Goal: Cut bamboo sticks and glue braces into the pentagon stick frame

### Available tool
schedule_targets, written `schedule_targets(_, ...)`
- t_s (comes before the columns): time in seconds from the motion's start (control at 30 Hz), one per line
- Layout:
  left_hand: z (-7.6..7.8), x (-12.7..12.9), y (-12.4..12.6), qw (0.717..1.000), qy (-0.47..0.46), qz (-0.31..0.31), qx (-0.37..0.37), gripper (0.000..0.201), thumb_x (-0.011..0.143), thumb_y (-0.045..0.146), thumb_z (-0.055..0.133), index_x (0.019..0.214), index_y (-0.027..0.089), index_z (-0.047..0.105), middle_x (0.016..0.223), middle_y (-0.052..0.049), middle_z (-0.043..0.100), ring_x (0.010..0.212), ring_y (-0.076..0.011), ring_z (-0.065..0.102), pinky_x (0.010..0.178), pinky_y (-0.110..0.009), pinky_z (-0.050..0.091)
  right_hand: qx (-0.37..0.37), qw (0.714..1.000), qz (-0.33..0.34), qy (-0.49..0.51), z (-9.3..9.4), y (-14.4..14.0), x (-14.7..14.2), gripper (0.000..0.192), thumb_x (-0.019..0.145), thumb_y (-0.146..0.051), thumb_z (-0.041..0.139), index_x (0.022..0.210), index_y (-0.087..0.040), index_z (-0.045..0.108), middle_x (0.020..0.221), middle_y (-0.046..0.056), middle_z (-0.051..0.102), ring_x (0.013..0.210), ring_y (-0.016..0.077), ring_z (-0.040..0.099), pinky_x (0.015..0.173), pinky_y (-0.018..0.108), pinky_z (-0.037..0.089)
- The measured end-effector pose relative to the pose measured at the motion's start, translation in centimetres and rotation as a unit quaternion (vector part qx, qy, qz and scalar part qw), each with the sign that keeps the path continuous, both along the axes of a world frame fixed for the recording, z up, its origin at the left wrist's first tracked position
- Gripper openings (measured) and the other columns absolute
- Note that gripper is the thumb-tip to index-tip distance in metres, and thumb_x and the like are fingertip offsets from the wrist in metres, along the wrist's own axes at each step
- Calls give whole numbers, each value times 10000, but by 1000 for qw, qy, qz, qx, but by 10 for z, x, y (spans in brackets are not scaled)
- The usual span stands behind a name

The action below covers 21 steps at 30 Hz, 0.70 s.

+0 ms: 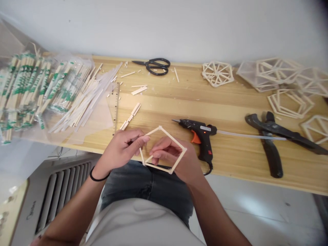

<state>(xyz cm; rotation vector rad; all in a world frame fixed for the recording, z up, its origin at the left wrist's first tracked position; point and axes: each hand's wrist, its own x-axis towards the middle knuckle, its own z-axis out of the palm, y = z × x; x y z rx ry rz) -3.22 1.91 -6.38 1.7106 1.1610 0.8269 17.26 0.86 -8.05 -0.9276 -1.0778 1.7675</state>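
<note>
Head view, nearest: a pale shirt [143,222] and dark jeans [125,188] lie below the hands; both forearms run off the bottom edge.
Midea appliance [63,184]: grey and louvred, below and left of the left hand, partly covered by that forearm; "Midea" can be read on it.
Left hand [125,147]: thumb and fingers pinch one side of the frame, some fingertips hidden; a black band [99,175] circles the wrist.
Right hand [179,159]: thumb and forefinger pinch a short stick [148,159] inside the frame, covering one end of it.
Five-sided wooden frame [173,138]: between the hands, its right side crossing in front of the right hand.
Glue gun [203,138]: right of the right hand, its light glowing; the white label is too small to read.
Black-handled tool [271,153]: farther right; its exact type is hard to tell.
Ruler [116,106]: beyond the left hand, markings illegible.
Clear wrappers [23,82]: far left of the left hand, holding wooden sticks; green print unreadable, some cut off at the edge.
Black scissors [148,63]: beyond both hands.
Stick frames [217,73]: beyond the right hand, to its right; several overlap, the outermost cut off.
</note>
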Motion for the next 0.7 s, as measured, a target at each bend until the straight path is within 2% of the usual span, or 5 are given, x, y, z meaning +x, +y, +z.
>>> schedule_targets(0.27,-1,1,0,1000,9,-5,22,421,1062,345,587,681,166,594,559,52,553,498,-69,494,506,-193,361,0,1000,11,4,-1,-1,0,175,795,-322,922,755,-207,795,654,10,739,566,153,673,544,269,569)
schedule_targets(0.5,-1,0,1,1000,3,-1,13,412,1053,352,599,687,163,609,583,46,556,516,-74,490,509,-197,361,62,996,13,-56,-6,1,2,164,802,-360,924,795,-233,820,770,26,790,700,191,724,639,297,582)
schedule_targets(0.6,-1,0,1,1000,-1,2,4,406,1059,346,591,694,167,609,577,46,572,518,-75,509,515,-193,374,76,995,23,-66,-6,1,4,190,854,-440,878,876,-255,841,829,30,809,740,200,746,679,313,595)
schedule_targets(0.7,-1,0,0,1000,-6,9,-2,407,1061,343,588,691,172,593,555,53,574,501,-72,513,508,-188,376,74,995,22,-69,-6,0,5,247,970,-496,748,1033,-281,851,836,23,801,702,185,732,674,318,584)
